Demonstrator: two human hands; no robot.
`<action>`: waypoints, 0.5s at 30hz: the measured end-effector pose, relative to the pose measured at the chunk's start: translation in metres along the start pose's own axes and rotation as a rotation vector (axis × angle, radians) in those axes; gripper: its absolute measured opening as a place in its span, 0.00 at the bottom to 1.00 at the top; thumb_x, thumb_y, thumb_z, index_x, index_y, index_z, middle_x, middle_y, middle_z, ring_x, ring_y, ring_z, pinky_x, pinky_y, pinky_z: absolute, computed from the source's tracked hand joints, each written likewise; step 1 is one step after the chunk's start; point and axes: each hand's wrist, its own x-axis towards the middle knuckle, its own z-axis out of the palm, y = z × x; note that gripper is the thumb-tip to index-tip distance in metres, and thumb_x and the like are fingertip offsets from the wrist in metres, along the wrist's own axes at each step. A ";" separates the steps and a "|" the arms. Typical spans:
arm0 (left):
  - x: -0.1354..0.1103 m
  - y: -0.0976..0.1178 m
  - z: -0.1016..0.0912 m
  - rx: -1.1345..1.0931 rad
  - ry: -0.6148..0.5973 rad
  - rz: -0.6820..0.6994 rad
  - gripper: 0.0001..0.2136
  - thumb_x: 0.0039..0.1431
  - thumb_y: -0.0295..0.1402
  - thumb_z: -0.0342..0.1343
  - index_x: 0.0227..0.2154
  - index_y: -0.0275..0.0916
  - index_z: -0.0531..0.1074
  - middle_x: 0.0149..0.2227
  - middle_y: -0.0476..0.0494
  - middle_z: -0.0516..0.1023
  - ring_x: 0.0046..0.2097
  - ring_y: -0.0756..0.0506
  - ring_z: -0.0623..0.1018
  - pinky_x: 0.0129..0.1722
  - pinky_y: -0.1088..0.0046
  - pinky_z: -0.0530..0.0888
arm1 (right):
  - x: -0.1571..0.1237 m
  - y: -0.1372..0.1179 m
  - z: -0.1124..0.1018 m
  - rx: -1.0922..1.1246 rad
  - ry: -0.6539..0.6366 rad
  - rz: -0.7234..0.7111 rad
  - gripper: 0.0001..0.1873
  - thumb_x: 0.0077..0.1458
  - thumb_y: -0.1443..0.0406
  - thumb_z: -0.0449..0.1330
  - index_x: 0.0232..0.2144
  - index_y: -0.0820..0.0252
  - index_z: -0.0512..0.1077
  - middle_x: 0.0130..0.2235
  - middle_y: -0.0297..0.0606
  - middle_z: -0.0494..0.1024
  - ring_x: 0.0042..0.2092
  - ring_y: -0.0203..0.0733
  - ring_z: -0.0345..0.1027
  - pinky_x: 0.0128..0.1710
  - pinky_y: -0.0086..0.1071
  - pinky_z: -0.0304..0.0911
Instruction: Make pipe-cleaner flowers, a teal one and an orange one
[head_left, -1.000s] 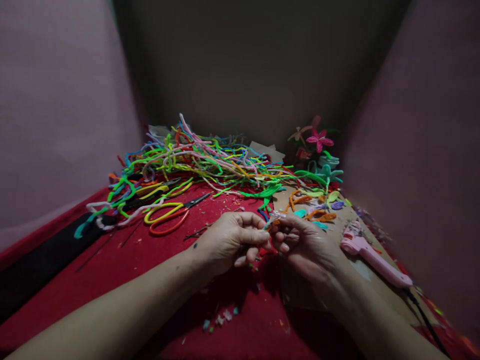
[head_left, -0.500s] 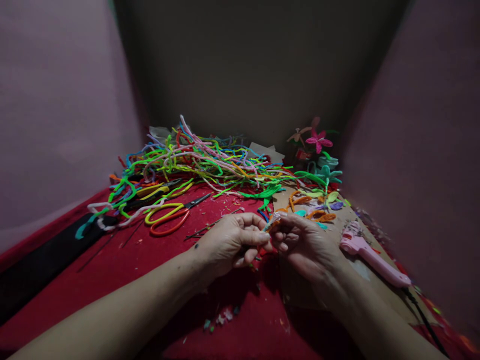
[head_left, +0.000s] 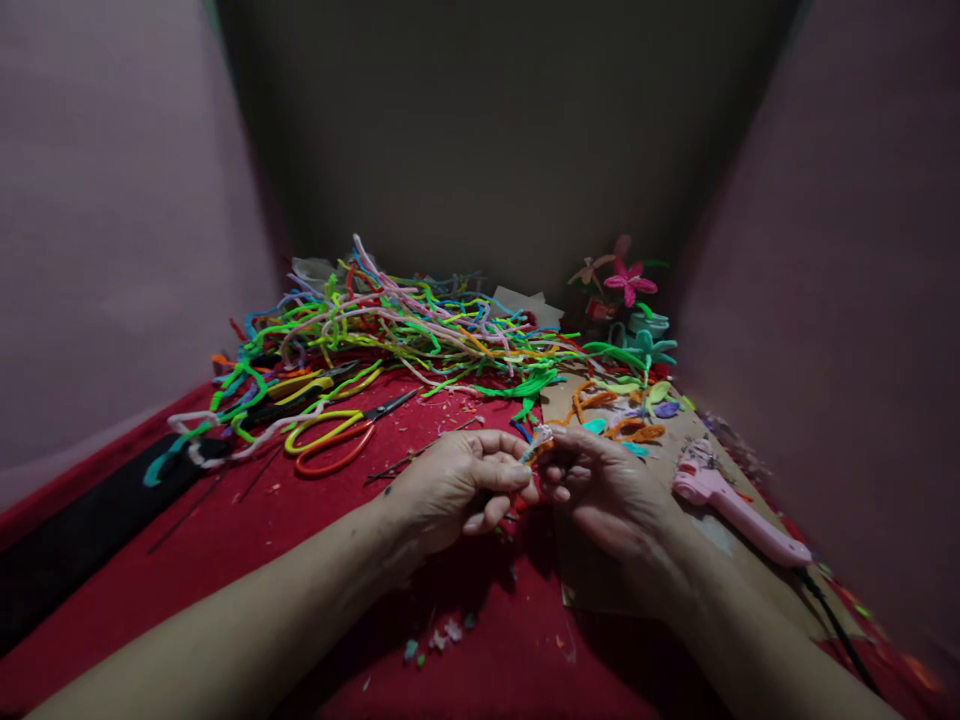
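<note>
Pinching closely, our left hand [head_left: 469,485] and right hand [head_left: 611,490] are gripping a small pale-and-orange piece [head_left: 538,447], which we are holding by the left edge of the cardboard [head_left: 592,580]; scissors [head_left: 366,415] are lying left of it, a pink glue gun [head_left: 739,510] resting on it.

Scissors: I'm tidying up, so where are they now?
In the head view, the scissors lie on the red cloth, left of centre, up and left of the left hand.

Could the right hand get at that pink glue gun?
Likely yes: the pink glue gun lies just outside the right hand, nothing visible between them, though its fingers are busy holding a small piece.
</note>
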 end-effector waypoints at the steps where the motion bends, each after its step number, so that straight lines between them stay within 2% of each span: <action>1: 0.000 0.000 0.000 -0.004 0.004 0.001 0.07 0.46 0.25 0.58 0.29 0.35 0.67 0.22 0.49 0.75 0.13 0.59 0.62 0.10 0.86 0.54 | -0.001 -0.002 0.000 0.004 0.019 0.013 0.05 0.37 0.66 0.65 0.20 0.62 0.72 0.20 0.33 0.74 0.20 0.31 0.60 0.19 0.26 0.51; 4: 0.000 0.004 -0.001 -0.018 0.048 0.033 0.07 0.46 0.26 0.58 0.30 0.35 0.66 0.23 0.49 0.75 0.13 0.59 0.62 0.09 0.86 0.55 | -0.006 -0.021 -0.006 0.003 0.096 -0.004 0.07 0.38 0.63 0.65 0.21 0.62 0.72 0.22 0.34 0.75 0.22 0.32 0.61 0.20 0.27 0.52; 6: -0.001 0.008 -0.001 -0.031 0.079 0.063 0.08 0.46 0.26 0.59 0.30 0.36 0.66 0.23 0.49 0.75 0.13 0.59 0.62 0.09 0.86 0.55 | -0.009 -0.041 -0.014 -0.046 0.126 -0.149 0.08 0.40 0.62 0.64 0.23 0.62 0.73 0.25 0.35 0.75 0.23 0.32 0.61 0.20 0.27 0.53; 8: -0.001 0.010 -0.001 -0.039 0.088 0.086 0.07 0.47 0.26 0.59 0.29 0.35 0.66 0.24 0.49 0.76 0.13 0.59 0.62 0.09 0.87 0.55 | -0.011 -0.062 -0.025 -0.095 0.207 -0.315 0.05 0.39 0.65 0.63 0.22 0.61 0.73 0.24 0.34 0.73 0.24 0.33 0.61 0.21 0.28 0.55; 10: -0.002 0.012 0.000 -0.041 0.094 0.104 0.07 0.46 0.26 0.59 0.29 0.35 0.66 0.24 0.49 0.76 0.14 0.60 0.62 0.09 0.87 0.55 | -0.012 -0.078 -0.035 -0.157 0.300 -0.420 0.01 0.40 0.68 0.61 0.20 0.60 0.72 0.23 0.34 0.72 0.25 0.34 0.61 0.21 0.29 0.55; 11: -0.002 0.012 0.000 -0.039 0.098 0.111 0.07 0.47 0.26 0.59 0.29 0.35 0.66 0.24 0.49 0.76 0.14 0.60 0.63 0.10 0.88 0.55 | -0.012 -0.083 -0.040 -0.186 0.333 -0.465 0.02 0.40 0.69 0.60 0.19 0.59 0.72 0.23 0.34 0.72 0.25 0.35 0.60 0.22 0.29 0.55; 13: -0.002 0.012 0.002 -0.035 0.111 0.121 0.07 0.47 0.25 0.59 0.29 0.35 0.66 0.25 0.49 0.76 0.14 0.60 0.63 0.10 0.88 0.55 | -0.012 -0.088 -0.046 -0.214 0.371 -0.493 0.04 0.42 0.70 0.60 0.18 0.58 0.71 0.23 0.34 0.71 0.25 0.34 0.59 0.21 0.30 0.55; 15: -0.002 0.012 0.002 -0.029 0.119 0.126 0.07 0.47 0.25 0.59 0.29 0.35 0.66 0.25 0.49 0.76 0.14 0.60 0.63 0.10 0.88 0.55 | -0.012 -0.087 -0.050 -0.197 0.375 -0.438 0.04 0.41 0.70 0.60 0.19 0.59 0.70 0.22 0.33 0.70 0.24 0.34 0.58 0.21 0.30 0.53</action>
